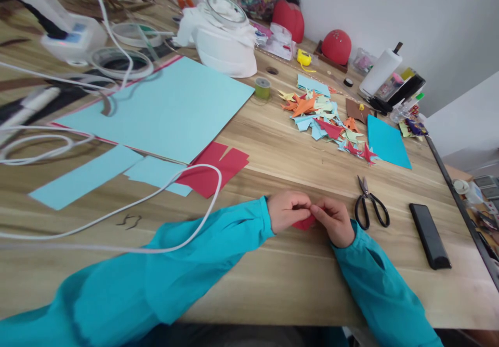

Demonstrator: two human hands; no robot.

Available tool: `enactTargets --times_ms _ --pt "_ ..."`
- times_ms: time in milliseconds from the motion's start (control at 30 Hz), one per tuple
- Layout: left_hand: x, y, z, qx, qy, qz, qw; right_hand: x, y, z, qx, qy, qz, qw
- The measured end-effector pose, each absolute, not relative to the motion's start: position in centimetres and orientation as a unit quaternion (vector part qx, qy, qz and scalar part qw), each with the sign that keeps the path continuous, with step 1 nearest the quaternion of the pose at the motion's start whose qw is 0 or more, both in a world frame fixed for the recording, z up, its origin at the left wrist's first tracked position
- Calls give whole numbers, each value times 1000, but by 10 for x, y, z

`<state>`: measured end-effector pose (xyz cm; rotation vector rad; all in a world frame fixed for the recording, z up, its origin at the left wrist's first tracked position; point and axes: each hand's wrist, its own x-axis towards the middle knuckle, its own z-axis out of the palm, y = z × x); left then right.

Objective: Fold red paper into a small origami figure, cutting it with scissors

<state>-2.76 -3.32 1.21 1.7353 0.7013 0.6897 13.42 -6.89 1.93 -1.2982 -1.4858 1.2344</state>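
Observation:
Between my hands is a small piece of red paper [303, 224], mostly covered by the fingers. My left hand [287, 210] pinches it from the left, and my right hand [334, 220] pinches it from the right, their fingertips meeting. How the paper is folded cannot be made out. Black-handled scissors [365, 204] lie with blades slightly apart, right of my right hand. Beyond, a pile of folded paper pieces [327, 115] in orange, red, pale blue and yellow covers part of the table. Red paper scraps [218, 167] lie left of my hands.
Large light-blue sheets [167, 107] and a light-blue strip [86, 175] lie at left. A white cable [202, 222] loops over my left sleeve. A black phone [430, 236] rests at right, near a blue sheet [389, 141]. A thread spool [262, 88] stands behind.

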Motion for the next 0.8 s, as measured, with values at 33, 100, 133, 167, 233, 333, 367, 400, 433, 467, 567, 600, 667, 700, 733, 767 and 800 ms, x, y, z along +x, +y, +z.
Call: enactTargets --times_ms 33,100,133,167,233,333,367,400,433,467,567,600,667,700,733,767,800 --pt "-28 -32 13 730 292 290 545 134 -69 19 -513 -576 496 399" --pt "-29 -31 13 722 289 297 554 135 -69 18 -515 -541 519 415" --pt "-29 -31 12 716 290 302 559 135 -69 18 -514 -522 530 427" --pt "-29 -30 12 708 293 307 565 135 -69 16 -513 -504 539 439" --pt "-29 -30 12 686 300 313 584 136 -68 14 -508 -474 547 466" --pt "-30 -31 12 645 306 321 623 136 -67 13 -503 -447 556 488" --pt "-30 -31 13 634 306 325 632 136 -66 12 -501 -440 561 490" --pt "-30 -31 13 625 306 328 639 136 -66 12 -499 -435 566 491" --pt "-30 -31 14 618 306 330 644 136 -66 12 -497 -433 570 490" --pt "-31 -32 14 614 306 332 647 137 -66 11 -495 -434 572 490" --pt "-31 -33 16 607 304 343 649 137 -67 9 -497 -449 561 486" --pt "-30 -34 17 605 308 348 647 138 -67 9 -500 -455 555 485" --pt "-29 -36 17 610 332 346 631 138 -67 9 -504 -468 544 480" --pt "-28 -37 17 621 348 339 616 138 -68 9 -506 -478 538 475" --pt "-27 -38 17 636 361 328 598 138 -68 10 -508 -491 531 468" --pt "-26 -39 16 654 368 317 580 138 -69 11 -510 -504 525 459" --pt "-25 -39 15 671 368 309 564 137 -69 13 -512 -515 519 450"
